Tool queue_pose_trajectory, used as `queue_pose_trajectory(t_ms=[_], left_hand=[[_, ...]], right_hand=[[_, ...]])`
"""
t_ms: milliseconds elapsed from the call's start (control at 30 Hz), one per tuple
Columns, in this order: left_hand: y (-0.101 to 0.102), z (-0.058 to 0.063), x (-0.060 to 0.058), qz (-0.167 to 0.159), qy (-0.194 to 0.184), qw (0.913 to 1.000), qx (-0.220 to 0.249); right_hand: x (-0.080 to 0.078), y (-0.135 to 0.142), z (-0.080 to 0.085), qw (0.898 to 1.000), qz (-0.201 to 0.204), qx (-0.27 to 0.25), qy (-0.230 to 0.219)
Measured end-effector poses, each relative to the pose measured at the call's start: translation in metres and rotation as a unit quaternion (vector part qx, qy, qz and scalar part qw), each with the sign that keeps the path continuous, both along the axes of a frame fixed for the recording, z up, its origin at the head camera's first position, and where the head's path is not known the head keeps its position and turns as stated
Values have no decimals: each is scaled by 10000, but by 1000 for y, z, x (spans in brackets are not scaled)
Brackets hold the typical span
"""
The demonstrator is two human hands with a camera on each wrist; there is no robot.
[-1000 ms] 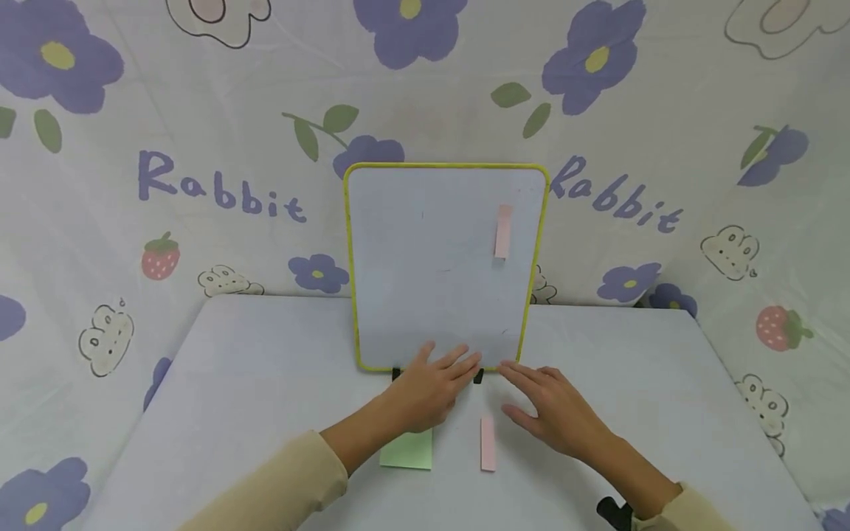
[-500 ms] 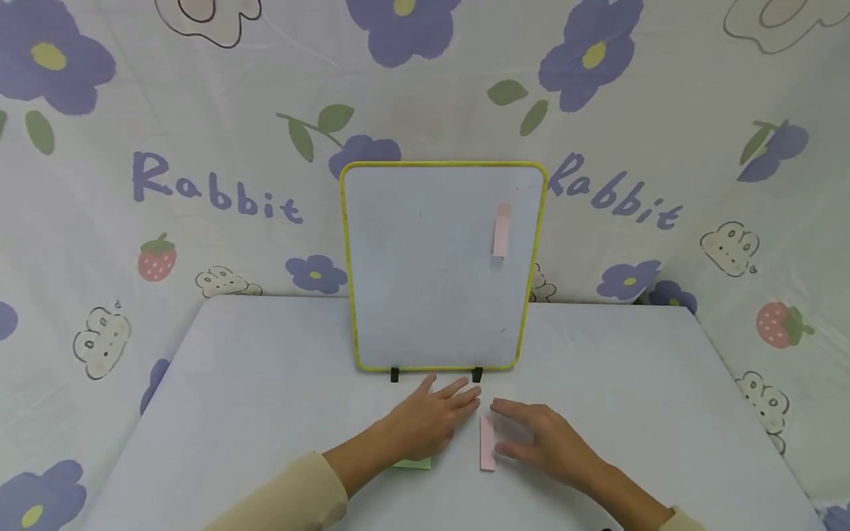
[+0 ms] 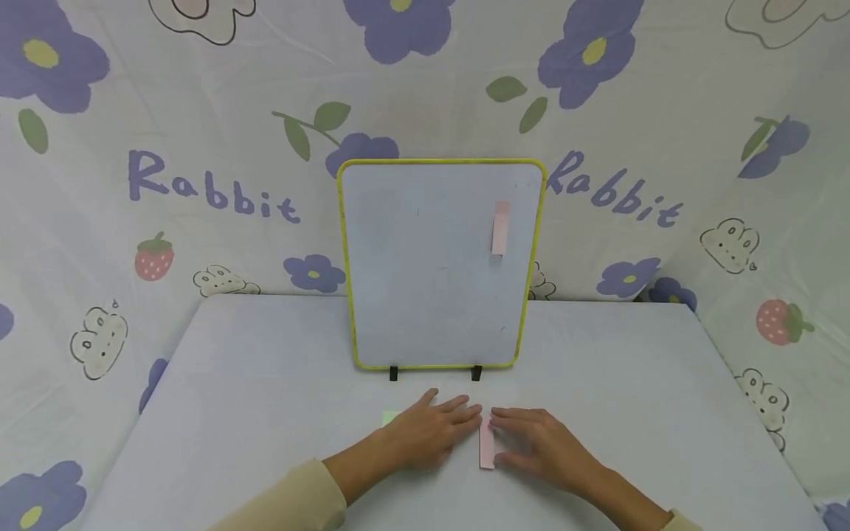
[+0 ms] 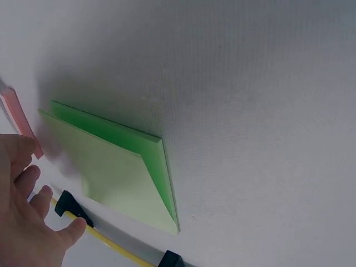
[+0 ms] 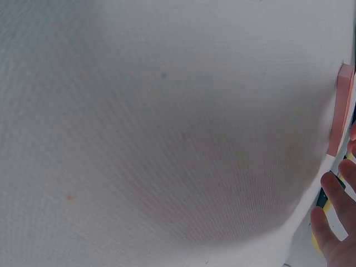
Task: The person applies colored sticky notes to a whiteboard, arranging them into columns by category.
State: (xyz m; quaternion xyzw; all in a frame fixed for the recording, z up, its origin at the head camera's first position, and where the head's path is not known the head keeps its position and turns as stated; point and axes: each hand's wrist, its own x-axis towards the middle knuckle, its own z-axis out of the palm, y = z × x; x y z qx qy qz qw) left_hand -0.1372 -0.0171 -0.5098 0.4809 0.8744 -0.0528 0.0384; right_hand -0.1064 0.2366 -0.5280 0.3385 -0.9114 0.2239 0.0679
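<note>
A narrow pink sticky-note pad (image 3: 487, 446) lies on the table between both hands. My left hand (image 3: 434, 435) is just left of it, palm down with fingers spread, its fingertips close to the pad's upper end. Under that hand is a light green sticky-note pad (image 4: 111, 172), mostly hidden from the head view; the left wrist view shows its top sheet standing up from the rest. On the other side, my right hand (image 3: 541, 446) has fingertips and thumb at the pink pad's right edge, not curled round it.
Behind the hands stands a yellow-framed whiteboard (image 3: 432, 295) on small black feet (image 3: 476, 373). One pink strip (image 3: 500, 230) hangs on its upper right. A patterned cloth (image 3: 219, 88) backs the white table (image 3: 265, 354).
Both hands have come back from the whiteboard's lower edge towards the pads. My right hand has moved left and down to the pink pad; the left now covers most of the green one.
</note>
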Motion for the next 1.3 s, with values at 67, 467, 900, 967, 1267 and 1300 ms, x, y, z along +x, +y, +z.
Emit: queue_pose_trajectory(t_ms=[67,467,900,967,1267,1300], left_hand=[[0,-1,1,-36,-59,10000,12],[0,-4,3,-63,-88,9999,-109],[1,-3,0,-39,-385,9992,17],[0,-3,0,-21,-426,9991,14],[1,-6,1,-47,-379,9992,66],[1,-6,1,-52,-389,9992,76]], right_hand=[[0,0,-1,10000,45,-9,41],[5,-4,-4,9995,153,136,225],[8,-9,-1,9989,4,464,28],[8,-9,0,9991,28,417,76],[10,-11,0,9988,-191,384,-232],[10,-11,0,9988,-209,383,-234]])
